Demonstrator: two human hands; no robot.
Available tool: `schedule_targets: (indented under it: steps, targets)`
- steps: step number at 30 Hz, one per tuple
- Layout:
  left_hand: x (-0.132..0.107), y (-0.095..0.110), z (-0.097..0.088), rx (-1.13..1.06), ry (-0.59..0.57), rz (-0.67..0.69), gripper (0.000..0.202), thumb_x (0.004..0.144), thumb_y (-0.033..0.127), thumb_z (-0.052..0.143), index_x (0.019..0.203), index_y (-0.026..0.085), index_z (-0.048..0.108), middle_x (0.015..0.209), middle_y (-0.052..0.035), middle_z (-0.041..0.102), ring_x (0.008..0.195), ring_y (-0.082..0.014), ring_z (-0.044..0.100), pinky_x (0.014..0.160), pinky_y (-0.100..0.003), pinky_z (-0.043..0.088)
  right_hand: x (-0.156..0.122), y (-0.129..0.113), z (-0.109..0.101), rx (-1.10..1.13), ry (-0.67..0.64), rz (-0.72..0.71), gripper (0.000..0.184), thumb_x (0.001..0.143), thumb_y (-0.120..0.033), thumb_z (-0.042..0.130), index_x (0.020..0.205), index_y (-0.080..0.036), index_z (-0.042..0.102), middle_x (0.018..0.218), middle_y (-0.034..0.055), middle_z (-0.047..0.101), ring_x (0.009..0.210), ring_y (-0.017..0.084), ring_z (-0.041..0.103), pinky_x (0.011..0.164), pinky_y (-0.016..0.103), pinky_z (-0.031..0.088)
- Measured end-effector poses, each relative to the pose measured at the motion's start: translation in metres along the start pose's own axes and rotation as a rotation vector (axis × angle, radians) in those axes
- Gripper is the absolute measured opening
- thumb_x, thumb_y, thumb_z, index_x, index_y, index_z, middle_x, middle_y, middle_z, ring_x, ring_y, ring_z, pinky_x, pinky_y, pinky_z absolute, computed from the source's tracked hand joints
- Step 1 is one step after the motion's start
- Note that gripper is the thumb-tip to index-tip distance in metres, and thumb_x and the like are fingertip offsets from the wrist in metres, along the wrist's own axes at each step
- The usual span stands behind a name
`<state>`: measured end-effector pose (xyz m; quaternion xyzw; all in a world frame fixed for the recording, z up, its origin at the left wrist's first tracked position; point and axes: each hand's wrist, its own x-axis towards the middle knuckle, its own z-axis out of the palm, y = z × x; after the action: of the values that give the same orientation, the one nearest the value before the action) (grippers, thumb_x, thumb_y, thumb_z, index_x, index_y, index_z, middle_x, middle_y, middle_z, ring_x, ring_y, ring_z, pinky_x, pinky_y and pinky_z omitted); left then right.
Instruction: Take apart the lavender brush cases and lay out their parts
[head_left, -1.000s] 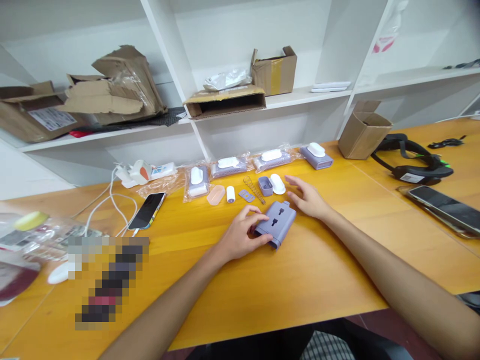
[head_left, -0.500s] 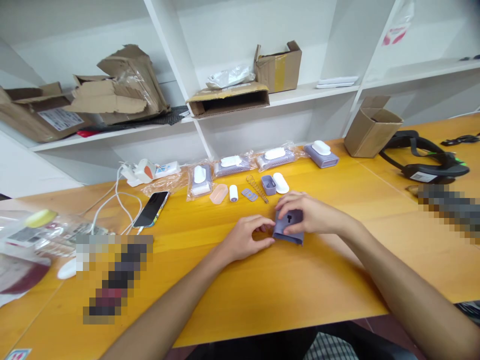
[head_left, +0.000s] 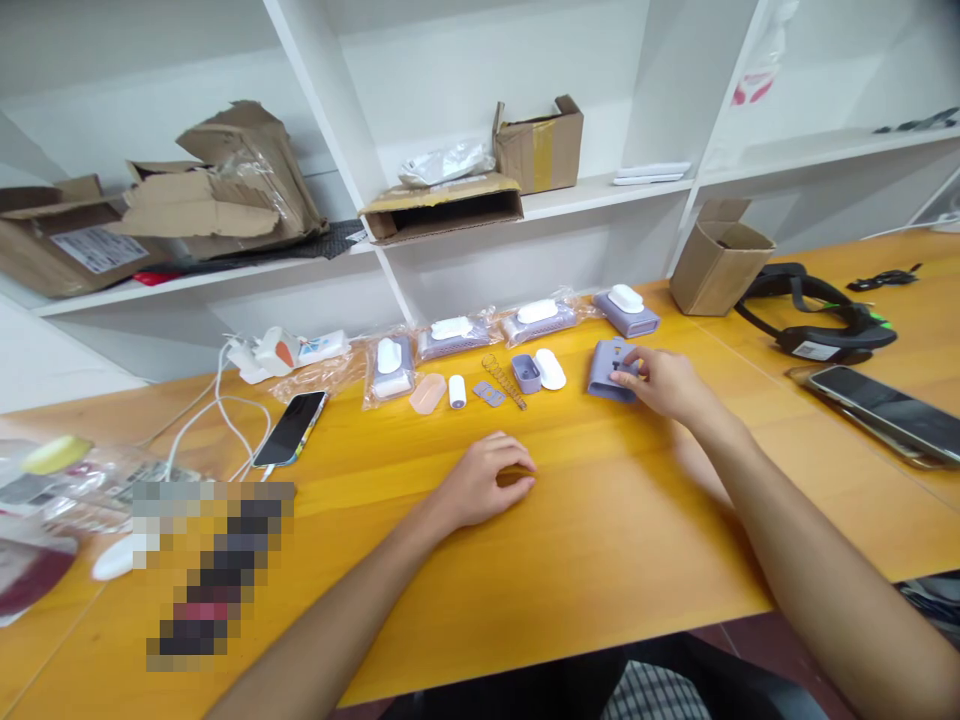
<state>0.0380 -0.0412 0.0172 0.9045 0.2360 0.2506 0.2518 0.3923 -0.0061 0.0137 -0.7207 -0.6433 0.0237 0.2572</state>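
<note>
My right hand has its thumb and fingers at the right side of a purple plastic casing, which lies on the table with a small dark cut-out on top. My left hand rests on the tabletop, empty, its fingers curved and the thumb apart. Left of the casing, loose parts form a row: a white oval cap, a small purple cup, a coil spring, flat grey pieces, a white cylinder and a pinkish oval piece.
Behind the parts stand several purple units with white tops, some in clear plastic, one unwrapped. A headset and a cardboard box are at the right, beside a phone-like slab. A phone with cables lies left.
My right hand has carried the purple casing to the right and away from me, beside the row of parts. My left hand has come away from the casing. The view has shifted slightly.
</note>
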Motion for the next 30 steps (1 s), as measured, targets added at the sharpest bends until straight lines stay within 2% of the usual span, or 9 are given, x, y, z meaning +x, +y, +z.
schedule_targets:
  steps: [3,6,11,15,17,20,23,27,30]
  targets:
    - [0.000,0.002,0.000,0.023,-0.003,-0.006,0.008,0.097,0.023,0.065,0.095,0.022,0.073,0.100,-0.0056,0.077,0.097,-0.0219,0.068,0.093,-0.038,0.054,0.004,0.005,0.008,0.074,0.020,-0.046,0.030,0.096,-0.037,0.065,0.114,-0.018,0.078,0.100,0.0131,0.081,0.083,0.029,0.075,0.085,0.042,0.057]
    - [0.000,0.002,-0.002,0.106,-0.006,-0.039,0.009,0.097,0.024,0.065,0.097,0.022,0.073,0.109,-0.0066,0.077,0.105,-0.0238,0.068,0.099,-0.042,0.052,0.005,0.002,0.015,0.113,0.027,-0.086,0.033,0.099,-0.032,0.057,0.121,-0.018,0.078,0.114,0.0133,0.081,0.089,0.028,0.076,0.089,0.041,0.057]
    - [-0.003,-0.003,-0.010,0.304,-0.071,-0.141,0.027,0.098,0.035,0.065,0.122,0.023,0.071,0.144,-0.0102,0.067,0.135,-0.0302,0.059,0.116,-0.053,0.044,0.006,-0.010,0.025,0.134,0.056,-0.114,0.039,0.102,-0.033,0.051,0.125,-0.017,0.077,0.120,0.0143,0.079,0.098,0.028,0.076,0.095,0.041,0.057]
    - [-0.004,-0.008,-0.011,0.392,-0.104,-0.226,0.042,0.103,0.041,0.057,0.140,0.021,0.063,0.160,-0.0119,0.054,0.151,-0.0292,0.048,0.126,-0.052,0.036,0.003,-0.014,0.029,0.145,0.058,-0.122,0.042,0.105,-0.037,0.046,0.128,-0.018,0.075,0.127,0.0142,0.078,0.104,0.029,0.075,0.098,0.044,0.057]
    - [-0.005,-0.009,-0.009,0.422,-0.130,-0.260,0.049,0.105,0.044,0.053,0.148,0.020,0.057,0.165,-0.0124,0.048,0.156,-0.0284,0.042,0.129,-0.052,0.031,-0.001,-0.019,0.028,0.129,0.054,-0.121,0.045,0.107,-0.041,0.042,0.134,-0.021,0.072,0.141,0.0133,0.071,0.121,0.033,0.068,0.104,0.052,0.054]
    - [-0.005,-0.009,-0.005,0.459,-0.152,-0.295,0.057,0.107,0.047,0.048,0.156,0.018,0.049,0.170,-0.0118,0.040,0.160,-0.0268,0.034,0.132,-0.051,0.025,-0.012,-0.037,0.025,0.054,0.090,-0.119,0.050,0.107,-0.045,0.039,0.147,-0.024,0.063,0.161,0.0112,0.054,0.145,0.042,0.048,0.109,0.068,0.045]
    - [-0.006,-0.010,-0.004,0.500,-0.142,-0.338,0.061,0.108,0.048,0.043,0.159,0.016,0.045,0.172,-0.0126,0.035,0.162,-0.0269,0.030,0.133,-0.051,0.023,-0.030,-0.068,0.024,0.050,0.161,-0.270,0.053,0.108,-0.040,0.039,0.153,-0.020,0.056,0.162,0.0114,0.053,0.152,0.038,0.040,0.120,0.063,0.037]
    - [-0.007,-0.011,-0.003,0.554,-0.125,-0.400,0.063,0.109,0.048,0.039,0.161,0.012,0.042,0.172,-0.0156,0.033,0.162,-0.0294,0.029,0.133,-0.052,0.024,-0.066,-0.110,0.034,0.072,-0.006,-0.521,0.058,0.109,-0.040,0.037,0.158,-0.013,0.049,0.165,0.0134,0.048,0.157,0.031,0.036,0.127,0.051,0.033]
    - [-0.009,-0.011,-0.003,0.582,-0.113,-0.416,0.063,0.109,0.046,0.038,0.162,0.013,0.039,0.172,-0.0152,0.033,0.162,-0.0290,0.027,0.133,-0.052,0.024,-0.087,-0.124,0.045,-0.001,-0.192,-0.513,0.068,0.108,-0.049,0.036,0.161,-0.008,0.043,0.170,0.0188,0.036,0.161,0.035,0.028,0.129,0.056,0.029]
